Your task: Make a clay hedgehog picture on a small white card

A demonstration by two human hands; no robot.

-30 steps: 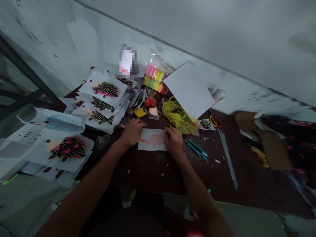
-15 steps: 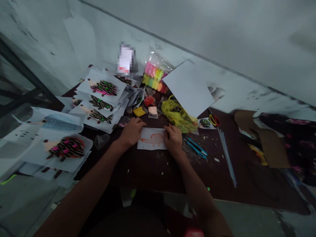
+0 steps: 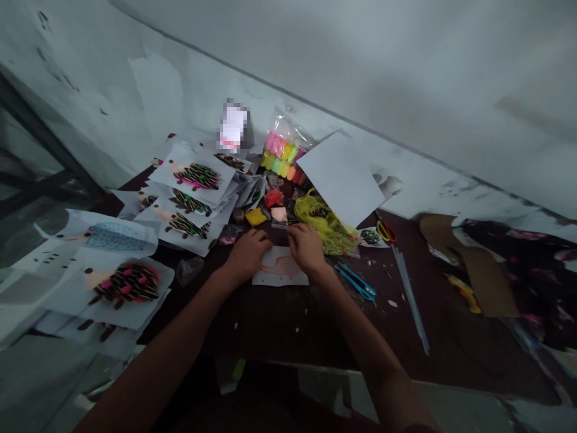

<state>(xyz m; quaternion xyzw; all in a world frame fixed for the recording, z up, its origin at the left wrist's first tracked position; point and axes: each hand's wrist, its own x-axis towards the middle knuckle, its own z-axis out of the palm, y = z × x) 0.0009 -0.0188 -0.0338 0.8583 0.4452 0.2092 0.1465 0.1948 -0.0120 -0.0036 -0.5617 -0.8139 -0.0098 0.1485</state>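
A small white paper sheet (image 3: 280, 279) with an orange crayon-like drawing of a spiny animal lies on the dark table in front of me. My left hand (image 3: 249, 256) is at its upper left edge, fingers bent and close together on the paper. Over the sheet's upper right part rests my right hand (image 3: 308, 249), its fingers curled together. What the right fingertips hold, if anything, is too small to make out. Just beyond the hands lie a pale pink clay packet (image 3: 279, 214), a yellow one (image 3: 255, 217) and a red one (image 3: 273, 198).
Stacked hedgehog pictures (image 3: 196, 176) cover the left side. A yellow plastic bag (image 3: 331, 231), blue thread snips (image 3: 356, 281), scissors (image 3: 386, 231) and clear sticks (image 3: 410, 297) lie to the right. At the back are a bag of colourful clay (image 3: 283, 157) and a blank sheet (image 3: 343, 177).
My right hand has shifted left from the sheet's right edge, across its upper part. It now covers some of the drawing. The whole view has tilted slightly upward.
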